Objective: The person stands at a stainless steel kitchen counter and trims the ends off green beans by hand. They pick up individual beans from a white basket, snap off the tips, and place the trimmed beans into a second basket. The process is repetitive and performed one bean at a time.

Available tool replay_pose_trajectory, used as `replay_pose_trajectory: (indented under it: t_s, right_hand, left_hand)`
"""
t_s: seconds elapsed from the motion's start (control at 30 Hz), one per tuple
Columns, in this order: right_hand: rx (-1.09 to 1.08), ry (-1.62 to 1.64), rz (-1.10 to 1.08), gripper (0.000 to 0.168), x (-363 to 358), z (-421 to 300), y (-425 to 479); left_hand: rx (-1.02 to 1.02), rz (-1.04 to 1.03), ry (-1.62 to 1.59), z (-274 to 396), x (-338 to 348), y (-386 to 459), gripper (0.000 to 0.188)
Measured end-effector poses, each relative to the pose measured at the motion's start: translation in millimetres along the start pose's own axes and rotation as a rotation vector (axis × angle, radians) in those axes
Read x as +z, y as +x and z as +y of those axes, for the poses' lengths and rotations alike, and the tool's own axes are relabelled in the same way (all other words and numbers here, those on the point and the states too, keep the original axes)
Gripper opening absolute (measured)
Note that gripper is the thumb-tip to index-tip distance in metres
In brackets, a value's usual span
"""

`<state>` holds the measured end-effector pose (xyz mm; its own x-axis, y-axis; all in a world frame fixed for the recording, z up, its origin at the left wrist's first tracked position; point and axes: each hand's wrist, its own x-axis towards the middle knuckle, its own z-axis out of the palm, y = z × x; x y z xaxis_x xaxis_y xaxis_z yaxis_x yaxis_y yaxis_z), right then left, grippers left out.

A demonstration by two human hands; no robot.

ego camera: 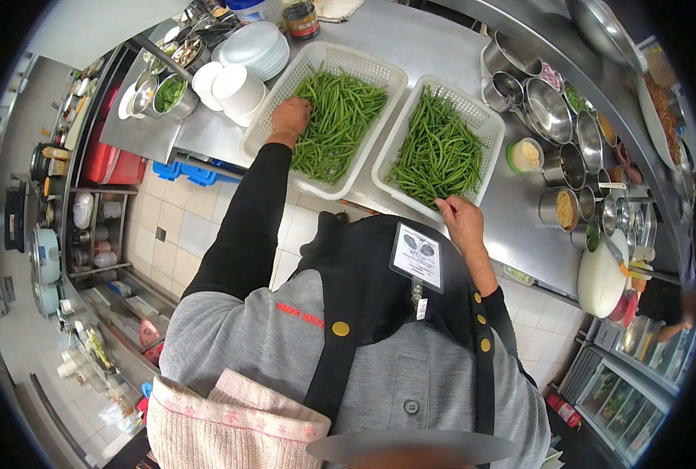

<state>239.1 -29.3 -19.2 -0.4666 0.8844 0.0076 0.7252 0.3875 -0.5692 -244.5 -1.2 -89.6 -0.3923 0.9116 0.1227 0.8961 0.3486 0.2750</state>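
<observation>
Two white perforated plastic baskets stand side by side on the steel counter, the left basket (258,133) and the right basket (496,126). Long green beans (341,117) fill the left one, and more green beans (438,146) are heaped in the right one. My left hand (291,120) reaches over the left side of its basket, fingertips at the edge of the beans and partly hidden. At the near right corner of the other basket is my right hand (464,221), fingers bent by the rim and the nearest beans. Whether either hand grips anything is unclear.
White tubs (236,91) and stacked plates (257,50) stand left of the baskets, near a sauce jar (301,19). Steel pots and bowls (548,108) crowd the right side, with a round white board (601,278). Overhead runs a shelf. Another person's arm (670,332) shows far right.
</observation>
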Motion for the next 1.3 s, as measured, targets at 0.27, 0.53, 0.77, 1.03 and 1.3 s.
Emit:
replay_pose_trajectory:
  t_s: [0.27, 0.53, 0.77, 1.03, 1.3]
  right_hand:
    - [0.042, 0.107, 0.001, 0.031, -11.1, -3.1, 5.2]
    - [-0.364, 0.161, 0.011, 0.032, -25.5, -86.3, 74.5]
    - [-0.682, -0.113, -0.195, 0.026, 19.3, -115.9, 117.8]
    - [-0.398, 0.166, -0.374, 0.021, 39.3, -129.9, 113.0]
    - [-0.088, 0.448, -0.169, 0.021, -3.9, -108.1, 128.2]
  left_hand:
    - [-0.085, 0.296, -0.16, -18.7, -5.9, -9.7, 0.019]
    - [0.127, 0.249, -0.368, 101.2, -41.0, -119.7, 0.009]
    - [0.321, 0.231, -0.485, 148.9, -64.8, -152.6, 0.005]
    - [0.054, 0.263, -0.69, 143.2, -65.2, -175.7, 0.006]
    - [0.233, 0.034, -0.804, 141.3, -70.2, -183.5, 0.007]
